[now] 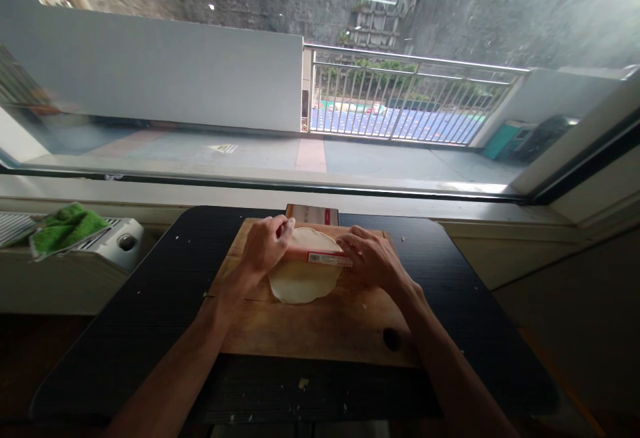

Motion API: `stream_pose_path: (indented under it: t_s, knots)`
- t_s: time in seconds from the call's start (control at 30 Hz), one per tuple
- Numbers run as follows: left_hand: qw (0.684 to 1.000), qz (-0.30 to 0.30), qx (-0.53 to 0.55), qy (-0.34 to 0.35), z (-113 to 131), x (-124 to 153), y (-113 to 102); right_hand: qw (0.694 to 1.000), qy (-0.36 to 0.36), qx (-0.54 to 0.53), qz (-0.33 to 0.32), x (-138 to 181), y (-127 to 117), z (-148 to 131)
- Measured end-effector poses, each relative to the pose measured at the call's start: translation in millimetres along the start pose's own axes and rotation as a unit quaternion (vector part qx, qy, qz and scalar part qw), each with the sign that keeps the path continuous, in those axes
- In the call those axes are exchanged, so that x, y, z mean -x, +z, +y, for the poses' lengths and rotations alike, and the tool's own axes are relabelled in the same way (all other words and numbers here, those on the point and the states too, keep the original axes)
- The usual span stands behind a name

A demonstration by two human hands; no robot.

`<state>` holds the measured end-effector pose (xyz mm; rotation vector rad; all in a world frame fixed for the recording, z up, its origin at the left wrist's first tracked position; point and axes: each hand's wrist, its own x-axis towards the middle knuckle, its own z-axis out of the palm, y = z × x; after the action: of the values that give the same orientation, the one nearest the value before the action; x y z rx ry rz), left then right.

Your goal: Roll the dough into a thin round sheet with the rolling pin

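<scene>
Pressing a roller (320, 257) lying crosswise on the dough (300, 286), board's (310, 331) far edge: left hand (264, 246) curls over its left end, right hand (373, 259) lies flat, open, on its right.

Dough sheet (300, 281) is seen pale, smooth, matt. Board (310, 331) under it is made of wood w/ worn, unvarnished grain. Tabletop (150, 291) is finished black, matt, fine-ribbed. Cloth (65, 226) past its left edge: green, fuzzy pile.

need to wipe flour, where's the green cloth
In the head view, the green cloth lies far left on the white appliance, left of the black table.
</scene>
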<state>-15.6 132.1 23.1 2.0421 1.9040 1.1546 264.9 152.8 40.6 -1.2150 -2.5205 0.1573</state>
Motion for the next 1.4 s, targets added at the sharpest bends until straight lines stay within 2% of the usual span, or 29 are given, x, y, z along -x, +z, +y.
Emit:
stream_pose_path:
  t_s: [0.13, 0.33, 0.4, 0.47, 0.6, 0.8, 0.9, 1.03, 1.13, 1.23, 1.33, 1.4]
  knots:
    - [0.997, -0.059, -0.041, -0.026, -3.1, 1.0, 1.3, 0.996, 0.078, 0.038, -0.019, -1.2, -3.1, 3.7]
    - [0.974, -0.187, -0.13, 0.009, 6.4, 5.0, -1.7, 0.991, 0.09, 0.04, -0.086, -2.1, 3.4, -6.1]
    - [0.964, -0.204, -0.169, 0.015, 9.4, 8.9, -2.2, 0.988, 0.086, 0.054, -0.113, -1.6, 4.9, -12.8]
    - [0.96, -0.201, -0.192, 0.029, 9.9, 14.0, -4.5, 0.988, 0.081, 0.065, -0.111, 0.6, 5.0, -20.2]
    - [0.963, -0.191, -0.178, 0.063, 2.4, 26.3, -18.0, 0.99, 0.084, 0.097, -0.058, 12.3, 1.1, -33.5]
    - [0.975, -0.128, -0.168, 0.069, -7.0, 42.6, -34.2, 0.991, 0.087, 0.092, -0.043, 30.8, -2.8, -53.2]
    - [0.974, -0.109, -0.181, 0.081, 3.9, 49.1, -35.0, 0.993, 0.084, 0.082, -0.025, 32.0, 3.7, -65.4]
    - [0.963, -0.114, -0.237, 0.059, 27.7, 62.4, -32.1, 0.996, 0.065, 0.061, -0.013, 36.6, 12.7, -76.5]
    - [0.956, -0.129, -0.261, 0.039, 35.7, 76.5, -27.5, 0.997, 0.059, 0.054, -0.004, 46.4, 12.5, -76.3]
    - [0.96, -0.125, -0.249, 0.02, 30.8, 86.8, -22.5, 0.994, 0.061, 0.087, 0.036, 55.6, 11.5, -67.9]
    - [0.966, -0.093, -0.241, 0.014, 23.7, 84.9, -19.1, 0.989, 0.043, 0.119, 0.08, 56.0, 16.7, -55.2]
    - [0.967, -0.074, -0.243, 0.017, 22.4, 75.0, -17.8, 0.988, 0.035, 0.125, 0.085, 47.0, 21.9, -46.5]
